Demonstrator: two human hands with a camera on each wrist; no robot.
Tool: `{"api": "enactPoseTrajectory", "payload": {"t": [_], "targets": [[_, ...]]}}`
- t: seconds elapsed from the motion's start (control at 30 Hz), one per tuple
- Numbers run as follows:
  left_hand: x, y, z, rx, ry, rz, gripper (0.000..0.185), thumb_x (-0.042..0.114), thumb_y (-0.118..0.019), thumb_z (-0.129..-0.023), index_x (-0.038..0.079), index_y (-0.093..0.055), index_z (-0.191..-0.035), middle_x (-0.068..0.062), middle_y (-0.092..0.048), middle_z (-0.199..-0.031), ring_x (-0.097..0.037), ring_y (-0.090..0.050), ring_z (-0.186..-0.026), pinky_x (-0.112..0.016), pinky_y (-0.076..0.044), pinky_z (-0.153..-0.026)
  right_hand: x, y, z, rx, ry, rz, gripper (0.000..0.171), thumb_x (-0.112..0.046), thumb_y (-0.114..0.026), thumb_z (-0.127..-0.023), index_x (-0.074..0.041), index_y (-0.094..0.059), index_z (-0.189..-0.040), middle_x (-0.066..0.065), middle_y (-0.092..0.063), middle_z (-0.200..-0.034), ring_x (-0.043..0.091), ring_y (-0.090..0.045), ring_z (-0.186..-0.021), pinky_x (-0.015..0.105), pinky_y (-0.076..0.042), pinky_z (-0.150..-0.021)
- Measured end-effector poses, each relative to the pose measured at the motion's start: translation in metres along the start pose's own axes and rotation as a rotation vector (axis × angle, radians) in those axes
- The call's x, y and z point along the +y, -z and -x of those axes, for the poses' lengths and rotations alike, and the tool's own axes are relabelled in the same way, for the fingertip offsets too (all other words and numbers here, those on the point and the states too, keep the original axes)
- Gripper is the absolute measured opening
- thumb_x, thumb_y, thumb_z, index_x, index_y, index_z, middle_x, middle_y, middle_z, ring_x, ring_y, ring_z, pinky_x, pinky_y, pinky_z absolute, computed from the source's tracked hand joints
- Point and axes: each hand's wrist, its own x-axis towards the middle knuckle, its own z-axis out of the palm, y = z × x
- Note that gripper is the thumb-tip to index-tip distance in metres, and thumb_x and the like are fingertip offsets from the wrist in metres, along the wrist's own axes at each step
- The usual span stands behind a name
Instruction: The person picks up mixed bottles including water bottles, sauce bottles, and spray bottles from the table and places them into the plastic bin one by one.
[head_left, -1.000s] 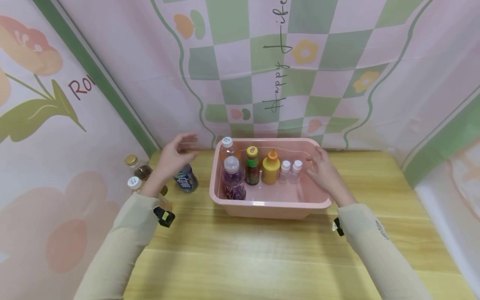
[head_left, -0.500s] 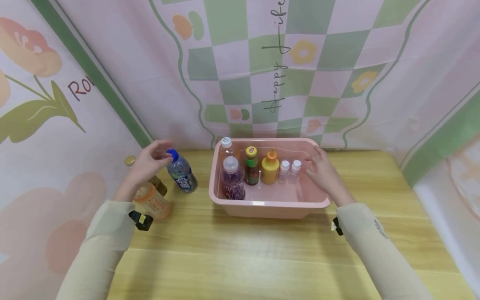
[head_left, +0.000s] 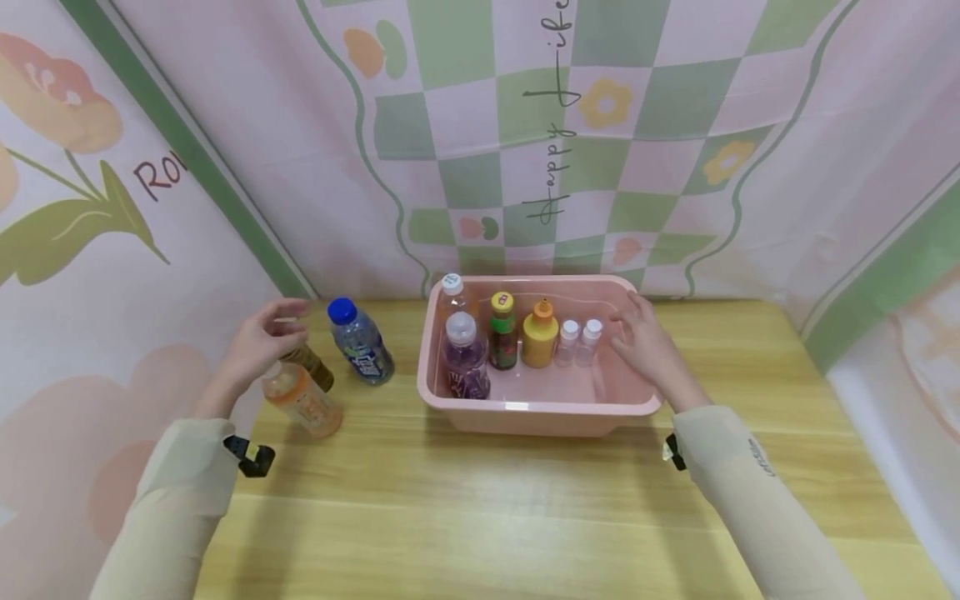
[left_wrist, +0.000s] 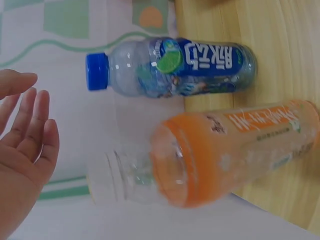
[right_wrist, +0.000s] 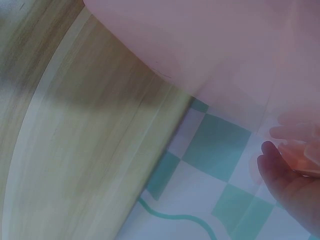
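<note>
Here we take the pink bin [head_left: 540,410] as our mark. Nearest us, left of the bin, stands the orange bottle [head_left: 303,402]; our left hand [head_left: 258,346] hovers just above it, fingers spread loosely, holding nothing. Our right hand [head_left: 651,348] rests on the bin's right rim, fingers relaxed. Farther back, between the left hand and the bin, stands the blue-capped bottle [head_left: 362,342].
</note>
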Motion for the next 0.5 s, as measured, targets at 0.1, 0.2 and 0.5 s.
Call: {"api": "enactPoseTrajectory", "payload": {"t": [0.1,0.2,0.5], "targets": [[-0.006,0.003,0.004,0.02,0.014,0.029,0.051,0.018,-0.054,-0.096,0.004,-0.039,-0.142,-0.011,-0.053,-0.133,0.01,-0.049,-0.098,-0.007,-0.049,-0.078,0.0,0.0,0.0,0.005,0.003,-0.003,0.04,-0.011,-0.056,-0.088,0.01,-0.052,-0.122,0.032,-0.013,-0.153,0.06,-0.032,-0.128,0.068,-0.031,-0.106],[-0.013,0.006,0.009,0.044,0.016,0.082,0.051,0.014,-0.055,-0.095,0.002,-0.038,-0.142,0.011,-0.056,-0.118,0.012,-0.051,-0.097,-0.005,-0.048,-0.078,0.0,-0.001,0.0,0.005,0.003,-0.006,0.04,-0.011,-0.056,-0.088,0.01,-0.052,-0.122,0.033,-0.013,-0.153,0.06,-0.031,-0.129,0.068,-0.03,-0.107],[-0.044,0.012,0.017,0.105,-0.003,0.19,0.053,0.006,-0.057,-0.092,-0.002,-0.037,-0.141,0.036,-0.05,-0.101,0.016,-0.054,-0.092,-0.003,-0.049,-0.077,0.0,0.0,0.0,-0.013,-0.006,-0.011,0.042,-0.012,-0.054,-0.089,0.011,-0.051,-0.124,0.033,-0.011,-0.154,0.06,-0.032,-0.128,0.069,-0.031,-0.105]]}}
